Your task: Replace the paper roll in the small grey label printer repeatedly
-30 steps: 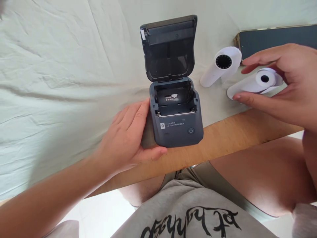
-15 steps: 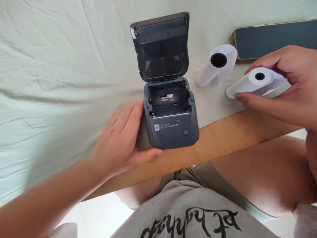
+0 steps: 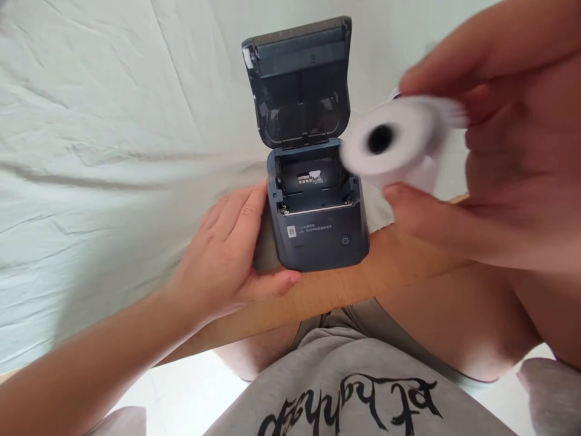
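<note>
A dark blue-grey label printer [image 3: 313, 242] stands near the table's front edge, its smoky lid [image 3: 302, 91] raised and its paper bay uncovered. Along the printer's left side lie the fingers of my left hand [image 3: 222, 248], with the thumb against its front bottom edge, steadying it. My right hand [image 3: 508, 163], blurred by motion, grips a white paper roll [image 3: 403, 142] between thumb and fingers. That roll is up off the cloth, just right of the bay, its dark core hole facing me. Behind it the other roll is almost wholly hidden.
Pale wrinkled cloth [image 3: 113, 109] covers the table, and a bare wooden strip [image 3: 327, 290] runs along its front edge. My lap and grey shirt [image 3: 345, 375] are close below. My right hand blocks the view of the phone.
My right hand has lifted the paper roll off the cloth and carried it left and toward the camera, beside the printer's bay. My left hand has stayed at the printer.
</note>
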### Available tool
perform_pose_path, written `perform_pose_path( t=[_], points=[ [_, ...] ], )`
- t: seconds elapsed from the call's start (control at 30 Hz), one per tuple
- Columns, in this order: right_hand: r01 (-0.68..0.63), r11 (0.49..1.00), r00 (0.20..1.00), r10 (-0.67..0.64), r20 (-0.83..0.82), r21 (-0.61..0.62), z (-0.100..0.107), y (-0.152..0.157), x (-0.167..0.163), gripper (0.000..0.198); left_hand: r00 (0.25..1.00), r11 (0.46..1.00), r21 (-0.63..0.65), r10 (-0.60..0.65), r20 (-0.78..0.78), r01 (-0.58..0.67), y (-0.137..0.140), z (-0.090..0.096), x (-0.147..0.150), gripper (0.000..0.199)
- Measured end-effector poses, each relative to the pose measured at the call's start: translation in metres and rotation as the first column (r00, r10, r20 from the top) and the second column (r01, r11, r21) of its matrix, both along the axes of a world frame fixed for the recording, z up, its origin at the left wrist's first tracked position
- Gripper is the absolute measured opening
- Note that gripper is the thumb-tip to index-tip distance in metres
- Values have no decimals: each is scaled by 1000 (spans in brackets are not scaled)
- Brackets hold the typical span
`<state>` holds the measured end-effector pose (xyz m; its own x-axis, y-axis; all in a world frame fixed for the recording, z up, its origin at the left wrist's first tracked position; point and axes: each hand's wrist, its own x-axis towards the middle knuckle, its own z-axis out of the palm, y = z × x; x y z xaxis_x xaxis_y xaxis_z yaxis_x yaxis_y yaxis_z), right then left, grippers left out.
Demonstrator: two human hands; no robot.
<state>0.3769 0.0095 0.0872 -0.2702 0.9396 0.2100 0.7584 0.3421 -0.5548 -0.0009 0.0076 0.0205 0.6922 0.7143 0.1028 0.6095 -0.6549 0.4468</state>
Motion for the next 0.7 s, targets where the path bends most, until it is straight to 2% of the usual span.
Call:
perform_pose_path(
  t=[0.07, 0.1, 0.2, 0.37, 0.47, 0.53, 0.6, 0.7],
  points=[
    [-153, 987, 987, 151, 49, 51, 0, 11, -24, 33, 1000, 1000, 2, -3, 8, 3, 0, 0, 1, 116],
    [-152, 984, 986, 146, 76, 89, 0, 15, -35, 28, 1000, 1000, 1, -3, 15, 3, 0, 0, 1, 116],
    [-127, 975, 984, 101, 145, 182, -6, 26, -57, 31, 1000, 1000, -12, -4, 27, 5, -1, -1, 2, 115],
    [-184, 974, 969, 158, 189, 134, -17, 35, -59, 18, 999, 999, -29, 28, 39, -27, -3, 0, 7, 115],
    [-229, 956, 966, 199, 166, 186, -16, 31, -52, 21, 998, 999, -24, 33, 48, -32, -4, 0, 8, 117],
    [-294, 931, 954, 270, 132, 216, -15, 26, -48, 16, 998, 1000, -6, 23, 59, -23, -4, -1, 8, 118],
    [-409, 882, 913, 395, 105, 233, -16, 21, -44, 17, 997, 1000, 18, 13, 74, -14, -5, -3, 9, 113],
    [-532, 811, 843, 534, 62, 244, -18, 17, -40, 22, 995, 995, 102, 0, 96, -10, -8, -7, 11, 87]
  ],
)
